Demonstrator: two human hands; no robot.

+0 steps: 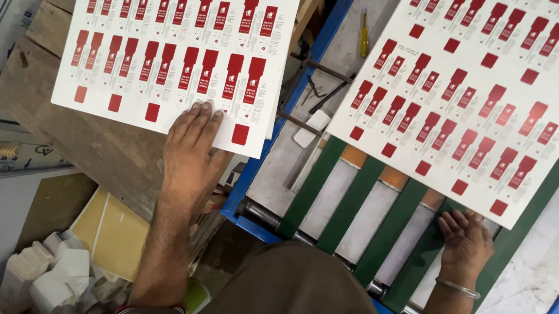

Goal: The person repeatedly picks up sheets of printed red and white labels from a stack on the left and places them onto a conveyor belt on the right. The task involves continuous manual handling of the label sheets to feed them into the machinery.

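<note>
A white printed sheet (170,38) with rows of red carton shapes lies on a wooden table at the upper left. My left hand (191,147) rests flat on its near edge, fingers spread. A second, similar printed sheet (474,92) lies on the green conveyor belts (348,204) of a blue-framed machine at the right. My right hand (465,239) touches the near edge of that sheet, fingers bent against the belt; a metal bangle sits on the wrist.
The wooden table (97,144) carries the left sheet. A yellow-handled screwdriver (365,35) and small metal tools lie on the machine bed. The blue machine frame (252,175) runs between the sheets. Yellow card (113,231) and white scraps (55,272) pile at the lower left.
</note>
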